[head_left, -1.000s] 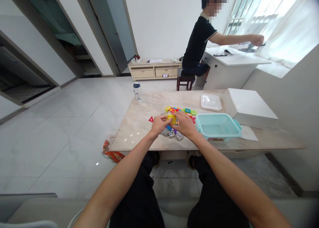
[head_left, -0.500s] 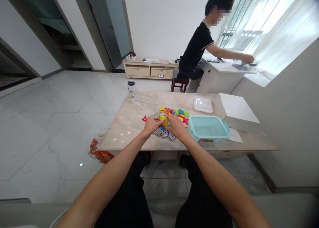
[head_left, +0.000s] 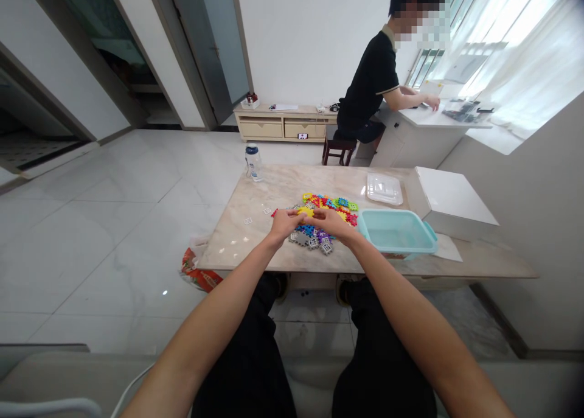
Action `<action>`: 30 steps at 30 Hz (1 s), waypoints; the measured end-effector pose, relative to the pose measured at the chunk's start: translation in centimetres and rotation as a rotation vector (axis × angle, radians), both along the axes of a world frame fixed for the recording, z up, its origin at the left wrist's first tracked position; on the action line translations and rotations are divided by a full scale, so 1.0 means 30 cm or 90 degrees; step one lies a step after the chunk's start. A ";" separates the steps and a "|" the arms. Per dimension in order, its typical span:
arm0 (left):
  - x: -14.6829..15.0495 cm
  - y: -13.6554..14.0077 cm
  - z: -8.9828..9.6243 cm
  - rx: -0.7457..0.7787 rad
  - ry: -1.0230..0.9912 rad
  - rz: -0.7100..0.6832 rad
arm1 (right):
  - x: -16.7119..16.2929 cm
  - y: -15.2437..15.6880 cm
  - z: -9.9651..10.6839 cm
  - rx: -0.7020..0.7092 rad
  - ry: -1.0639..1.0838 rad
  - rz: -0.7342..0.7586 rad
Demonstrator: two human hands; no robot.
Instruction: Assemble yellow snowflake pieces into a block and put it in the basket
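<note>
Between the fingers of both my hands is a yellow interlocking plastic block piece [head_left: 305,212], held just above the table. My left hand [head_left: 285,223] pinches its left side. From the right, my right hand [head_left: 329,221] grips the same piece. Under and around the hands lies a heap of interlocking blocks, among them red and green pieces [head_left: 352,205] at the back, blue and purple ones [head_left: 323,235], and grey pieces [head_left: 302,238] at the front. Several grey pieces carry white window-like inserts. My fingers hide part of the heap and part of the yellow piece.
A light teal basin [head_left: 396,247] stands right of the heap, with a clear plastic lid [head_left: 384,188] behind it. A white box [head_left: 456,194] is farther right. A water bottle [head_left: 253,163] stands at the far left. Another person [head_left: 371,80] sits at a white desk beyond the table.
The view has shifted slightly, so the table appears farther right. My hands still hold the yellow piece, now at a different angle. The other person's arm has drawn back across the desk.
</note>
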State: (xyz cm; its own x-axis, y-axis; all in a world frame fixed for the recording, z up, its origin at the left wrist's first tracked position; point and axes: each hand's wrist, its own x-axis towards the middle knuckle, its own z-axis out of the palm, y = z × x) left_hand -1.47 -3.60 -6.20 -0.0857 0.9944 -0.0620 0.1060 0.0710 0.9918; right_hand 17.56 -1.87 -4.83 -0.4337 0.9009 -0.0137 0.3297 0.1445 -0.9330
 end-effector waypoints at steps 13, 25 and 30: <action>0.008 0.000 0.006 0.090 0.193 -0.101 | 0.053 0.019 -0.035 -0.166 0.112 -0.116; -0.019 0.006 -0.092 -0.197 0.169 -0.153 | 0.043 -0.022 -0.082 -0.249 -0.083 -0.081; -0.026 -0.004 -0.161 -0.313 0.146 -0.161 | 0.003 -0.050 -0.120 -0.325 -0.124 -0.074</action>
State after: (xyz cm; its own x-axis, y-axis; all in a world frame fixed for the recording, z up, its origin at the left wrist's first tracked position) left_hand -2.24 -3.73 -11.04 0.0837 0.8454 -0.5275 0.3870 0.4602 0.7990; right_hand 17.65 -3.36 -8.43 -0.2781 0.8006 -0.5308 0.4893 -0.3574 -0.7955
